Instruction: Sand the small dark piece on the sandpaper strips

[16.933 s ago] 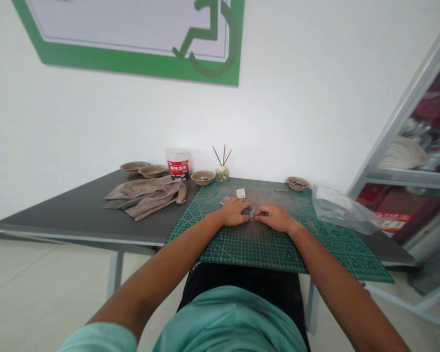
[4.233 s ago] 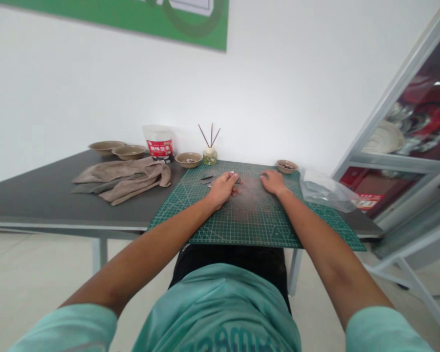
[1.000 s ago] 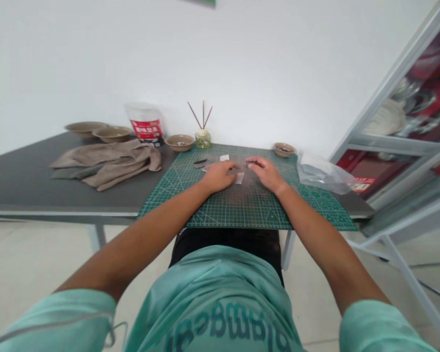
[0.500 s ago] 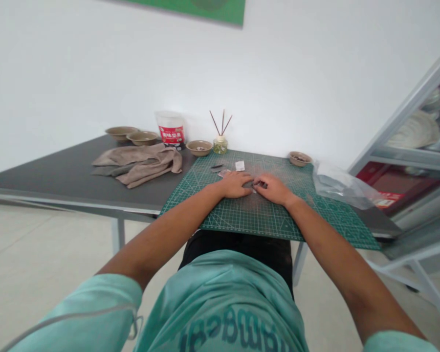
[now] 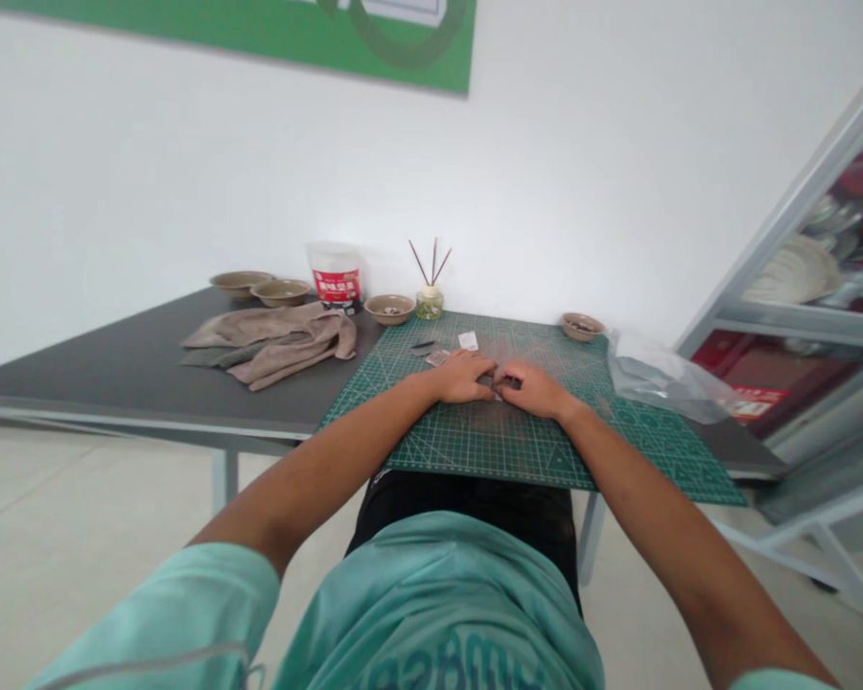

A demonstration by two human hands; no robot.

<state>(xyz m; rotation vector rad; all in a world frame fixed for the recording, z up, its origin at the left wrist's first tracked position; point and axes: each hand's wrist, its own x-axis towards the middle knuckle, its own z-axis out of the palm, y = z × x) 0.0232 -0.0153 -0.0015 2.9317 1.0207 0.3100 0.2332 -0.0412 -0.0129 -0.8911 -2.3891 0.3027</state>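
Grey table by a white wall carries a green gridded cutting mat. Left hand and right hand meet fingertips over 1 small dark piece mid-mat; either grip's closure cannot be told. Judged: fine positioning work, demanding steady fingertips.

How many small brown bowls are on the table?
4 bowls: two far left behind the cloth, one beside the reed diffuser, one at the mat's far right corner.
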